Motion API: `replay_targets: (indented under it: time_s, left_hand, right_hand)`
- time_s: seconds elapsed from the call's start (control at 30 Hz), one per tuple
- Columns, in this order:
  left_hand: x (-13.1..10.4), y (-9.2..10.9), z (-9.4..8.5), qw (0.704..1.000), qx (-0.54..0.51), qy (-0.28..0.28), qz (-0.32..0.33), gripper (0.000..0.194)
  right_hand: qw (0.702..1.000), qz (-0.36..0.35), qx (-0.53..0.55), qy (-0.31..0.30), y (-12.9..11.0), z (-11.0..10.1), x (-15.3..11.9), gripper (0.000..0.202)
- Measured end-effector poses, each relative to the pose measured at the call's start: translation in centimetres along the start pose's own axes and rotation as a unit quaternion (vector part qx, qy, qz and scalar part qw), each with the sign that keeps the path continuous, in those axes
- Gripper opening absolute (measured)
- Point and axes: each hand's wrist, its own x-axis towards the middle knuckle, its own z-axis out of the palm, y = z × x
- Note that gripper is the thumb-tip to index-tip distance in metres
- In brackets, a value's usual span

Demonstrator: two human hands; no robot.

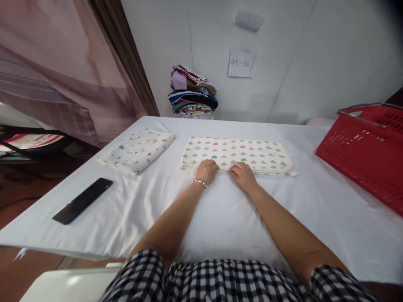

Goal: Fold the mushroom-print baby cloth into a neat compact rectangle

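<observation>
Pinching folded cloth (236, 152) at twelve o'clock with nearly closed left hand (207, 171) and right hand (244, 176), left of red basket (362, 157)

Part of the folded cloth (236, 151) is hidden by the left hand (207, 172) and right hand (244, 176). The red basket (365, 155) is cut off at the right; the clothes stack's (193, 92) base is concealed by the table (315, 201).

I read "45-50", handwritten dark on white paper sheet (242, 63). Sheet is on pale wall (283, 50), above and right of clothes pile (193, 94). Second paper (248, 21) higher on wall: I can't make out any writing. That's all text I can read from here.
</observation>
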Motion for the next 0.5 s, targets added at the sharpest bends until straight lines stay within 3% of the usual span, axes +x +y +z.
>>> replay_targets:
  time_s: [0.5]
  left_hand:
    - [0.27, -0.68, -0.05, 0.999, -0.025, 0.016, 0.019, 0.02]
  right_hand:
    - [0.998, 0.019, -0.004, 0.052, 0.2, 0.73, 0.0, 0.023]
